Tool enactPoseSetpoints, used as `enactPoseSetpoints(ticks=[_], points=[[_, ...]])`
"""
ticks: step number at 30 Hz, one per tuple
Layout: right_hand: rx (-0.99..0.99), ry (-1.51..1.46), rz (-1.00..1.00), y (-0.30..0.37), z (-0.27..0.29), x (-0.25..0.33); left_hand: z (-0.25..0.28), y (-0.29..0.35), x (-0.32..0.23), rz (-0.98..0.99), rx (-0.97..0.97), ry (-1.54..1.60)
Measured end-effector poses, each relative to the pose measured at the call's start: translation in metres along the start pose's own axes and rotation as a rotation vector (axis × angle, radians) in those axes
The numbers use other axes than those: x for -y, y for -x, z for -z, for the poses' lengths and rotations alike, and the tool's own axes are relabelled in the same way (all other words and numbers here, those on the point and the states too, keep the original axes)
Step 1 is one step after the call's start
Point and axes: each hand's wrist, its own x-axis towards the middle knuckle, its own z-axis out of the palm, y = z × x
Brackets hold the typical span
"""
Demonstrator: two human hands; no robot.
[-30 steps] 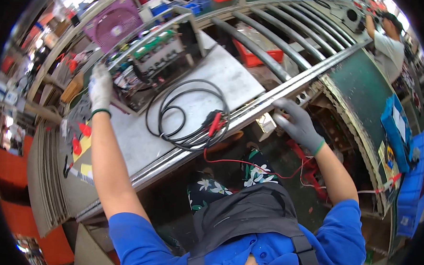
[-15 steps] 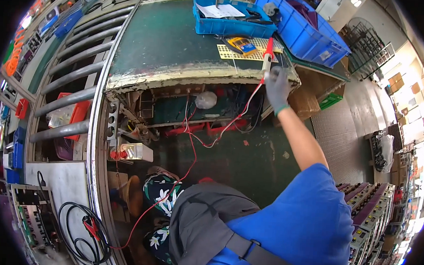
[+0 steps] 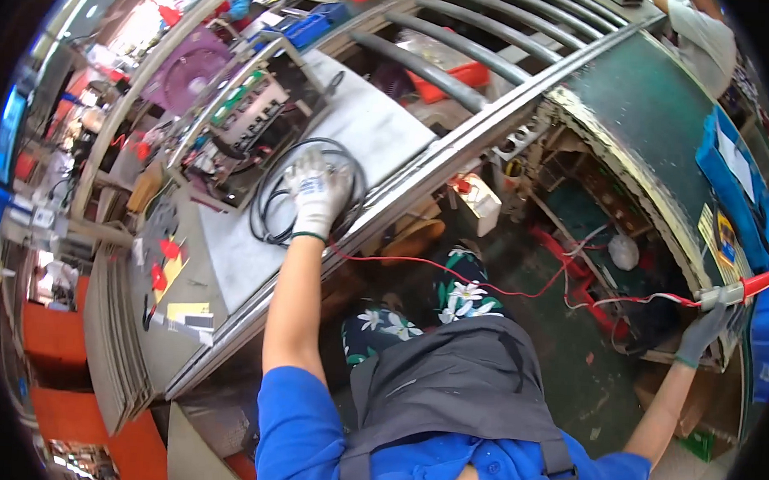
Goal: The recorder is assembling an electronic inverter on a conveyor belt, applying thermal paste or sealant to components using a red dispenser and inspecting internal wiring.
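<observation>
My left hand (image 3: 318, 189), in a white glove, lies over a coil of black cable (image 3: 263, 201) on a white slab (image 3: 382, 122). Its fingers are stretched out across the loops. On the far right, my right hand (image 3: 706, 333), in a grey glove, reaches to the green bench's edge. Its fingers look spread beside a red-and-white handheld tool (image 3: 737, 291), touching it or very close; blur hides which. A red wire (image 3: 453, 265) runs from the coil, sagging across the gap before my legs, and a pale and red lead (image 3: 625, 299) meets the tool.
A blue bin (image 3: 727, 171) with paper stands on the green bench (image 3: 639, 106), near a yellow perforated sheet (image 3: 709, 229). Metal rollers (image 3: 424, 68) lie beyond the slab. An opened electronic unit (image 3: 250, 116) sits left of the coil. Another person (image 3: 703, 52) is at the far right.
The view has swung to the left. My left hand has come into view over the coil, covering the red clip seen there before. The right hand remains near the tool, its fingers now more spread.
</observation>
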Motion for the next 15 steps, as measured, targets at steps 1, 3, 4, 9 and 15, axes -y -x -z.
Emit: enactPoseSetpoints(ticks=[1,3,4,9,15], points=[[0.115,-0.039,-0.016,0.032,-0.027,0.014,0.007,0.001,-0.006,-0.022,-0.102,0.048],[0.347,-0.133,-0.141,0.097,-0.084,0.046,0.032,0.015,-0.029,-0.053,-0.198,0.125],[0.496,-0.236,-0.237,0.13,-0.112,0.061,0.047,0.025,-0.043,-0.066,-0.194,0.174],[1.031,-0.173,0.008,0.296,-0.236,0.115,0.114,0.151,-0.099,-0.26,0.274,1.258],[1.578,-0.373,0.305,0.359,-0.267,0.158,0.136,0.207,-0.039,0.442,0.287,2.061]])
